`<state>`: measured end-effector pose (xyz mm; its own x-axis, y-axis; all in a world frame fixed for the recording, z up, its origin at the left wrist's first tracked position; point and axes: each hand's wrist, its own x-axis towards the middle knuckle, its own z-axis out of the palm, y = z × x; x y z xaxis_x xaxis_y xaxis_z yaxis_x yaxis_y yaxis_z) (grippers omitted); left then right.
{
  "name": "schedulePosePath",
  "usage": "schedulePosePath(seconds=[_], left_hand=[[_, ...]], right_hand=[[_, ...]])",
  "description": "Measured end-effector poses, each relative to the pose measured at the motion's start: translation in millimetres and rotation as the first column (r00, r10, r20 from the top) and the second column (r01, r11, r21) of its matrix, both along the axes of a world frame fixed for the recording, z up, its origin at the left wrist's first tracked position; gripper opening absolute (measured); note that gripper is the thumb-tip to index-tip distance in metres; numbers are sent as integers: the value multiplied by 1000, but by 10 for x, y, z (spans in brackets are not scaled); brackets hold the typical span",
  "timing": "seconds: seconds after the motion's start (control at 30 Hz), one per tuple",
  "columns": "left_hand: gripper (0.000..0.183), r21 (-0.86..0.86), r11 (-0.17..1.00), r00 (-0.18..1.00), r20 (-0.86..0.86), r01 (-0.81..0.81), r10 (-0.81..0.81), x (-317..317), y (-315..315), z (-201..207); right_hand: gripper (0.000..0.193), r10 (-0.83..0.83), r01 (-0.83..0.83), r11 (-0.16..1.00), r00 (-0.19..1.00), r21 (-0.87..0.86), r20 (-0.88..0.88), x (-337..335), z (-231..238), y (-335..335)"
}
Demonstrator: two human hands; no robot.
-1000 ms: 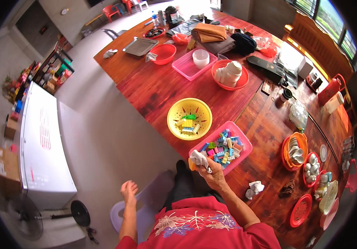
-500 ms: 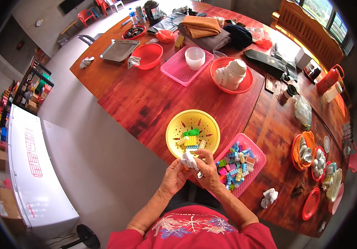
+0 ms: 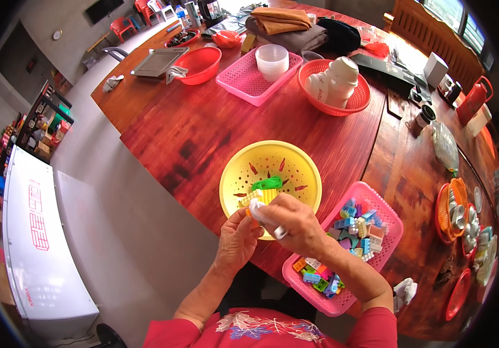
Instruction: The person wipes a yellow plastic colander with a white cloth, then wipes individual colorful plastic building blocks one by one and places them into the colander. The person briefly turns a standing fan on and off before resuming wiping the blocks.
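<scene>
My left hand pinches a small orange toy block, mostly hidden by fingers and cloth. A crumpled white cloth is gripped in my right hand and pressed against that block. Both hands are at the near rim of a yellow perforated basket. Inside it lie a coiled green item and yellow toy blocks. Beneath and right of my right forearm, a pink basket holds many coloured toy blocks.
Farther back stand a pink basket with white bowls, a red basket with white containers, and a red basin. Another white cloth lies by my right elbow. Baskets of dishes line the right side.
The view has shifted, and the baskets appear larger and closer. My right hand has turned over the cloth, its back now upward, covering part of the yellow basket. Both hands keep their hold.
</scene>
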<state>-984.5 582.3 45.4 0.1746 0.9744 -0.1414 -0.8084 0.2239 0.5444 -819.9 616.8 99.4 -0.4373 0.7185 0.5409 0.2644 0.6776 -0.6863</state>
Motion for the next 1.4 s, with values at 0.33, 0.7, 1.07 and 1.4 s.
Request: schedulePosePath(seconds=[0.33,0.7,1.07,1.4], left_hand=[[25,121,993,977,-210,0,25,-184,-628,-87],[21,258,966,997,-71,32,-14,-218,-1203,23],[19,337,940,971,-237,46,37,-365,-1459,56],[33,147,971,982,-9,189,-190,-344,-1581,-38]], right_hand=[[44,-215,216,971,976,105,-16,-139,-189,-782],[31,-96,55,984,967,-172,-235,-345,-151,-1547],[42,-94,124,985,971,124,-220,-597,-270,-1701],[31,-252,250,967,914,-49,-319,-424,-357,-1938]])
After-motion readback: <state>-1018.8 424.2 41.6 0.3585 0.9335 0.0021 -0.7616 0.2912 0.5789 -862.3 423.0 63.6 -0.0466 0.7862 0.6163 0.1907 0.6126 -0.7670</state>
